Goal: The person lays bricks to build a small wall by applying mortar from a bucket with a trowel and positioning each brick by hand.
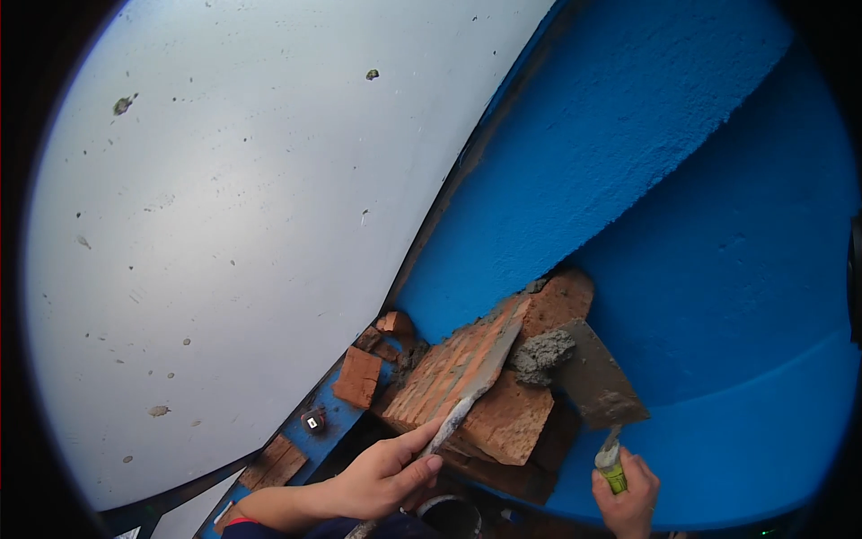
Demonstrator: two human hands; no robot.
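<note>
My right hand (626, 501) is closed round the yellow-green handle of a trowel (597, 382). Its flat grey blade is tilted beside the brickwork, and a lump of wet mortar (543, 355) lies at the blade's left edge, against the bricks. My left hand (386, 476) grips a narrow, mortar-smeared bar (453, 420). The bar's far end rests along the edge of the stacked brickwork (449, 368), where a grey mortar strip shows. Below my left hand, the bar's other end comes out toward the lower edge.
Loose bricks (357, 377) and broken pieces lie left of the brickwork. A small dark box-like object (313, 420) sits on the blue ledge, near another brick (274, 463). A dark bucket (449, 514) stands below. A spattered white panel (242, 225) and a blue wall (593, 135) rise behind.
</note>
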